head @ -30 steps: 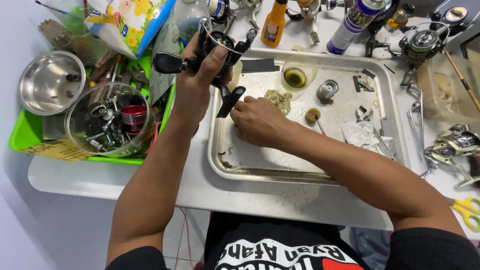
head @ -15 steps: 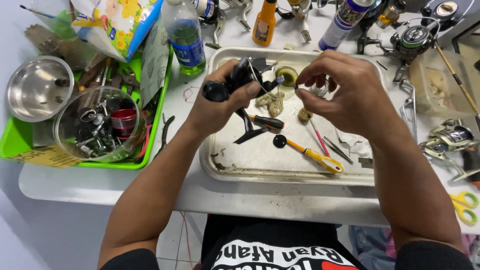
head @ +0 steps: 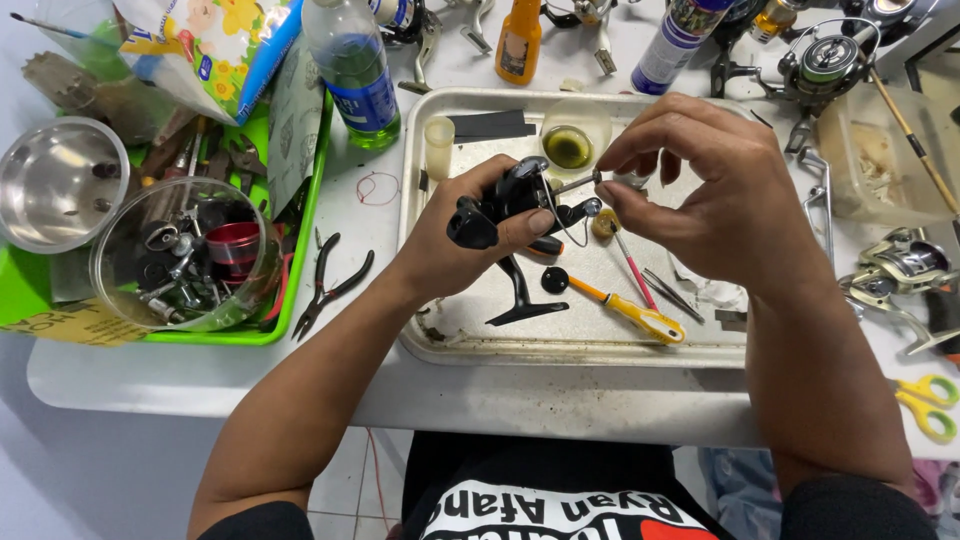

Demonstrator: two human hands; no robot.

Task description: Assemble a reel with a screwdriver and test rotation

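While both hands work above the tray, notes run from the grip outward.

Left hand grip: the left hand (head: 462, 235) is wrapped around a black fishing reel body (head: 515, 205), thumb pressed across its side, holding it tight.
Right hand grip: the right hand (head: 715, 195) pinches thumb and forefinger narrowly at the tip of the thin metal shaft (head: 575, 183) that sticks out of the reel; whether a small part sits between the fingertips cannot be told.
Reel position: held up over the middle of the metal tray (head: 560, 345), its foot pointing down toward the tray floor, its wire bail hanging beside the thumb.
Under the hands: a yellow-handled screwdriver (head: 620, 306) lies on the tray, just beside a thin red-handled tool (head: 630, 266).
Tray back edge: a small clear dish of greenish oil (head: 568, 148) sits behind the reel, a small pale plastic tube (head: 438, 146) upright to its left.
Left of tray: black pliers (head: 328, 283) lie on the white table, a green bin (head: 290, 290) beyond them holding a clear tub of parts (head: 180, 270) and a steel bowl (head: 55, 185).
Behind: a green bottle with a blue label (head: 355, 75) and an orange bottle (head: 520, 42) stand near the tray's back.
Right edge: yellow scissors (head: 925, 400) lie near the table's front, and another reel (head: 825, 60) sits at the far corner.
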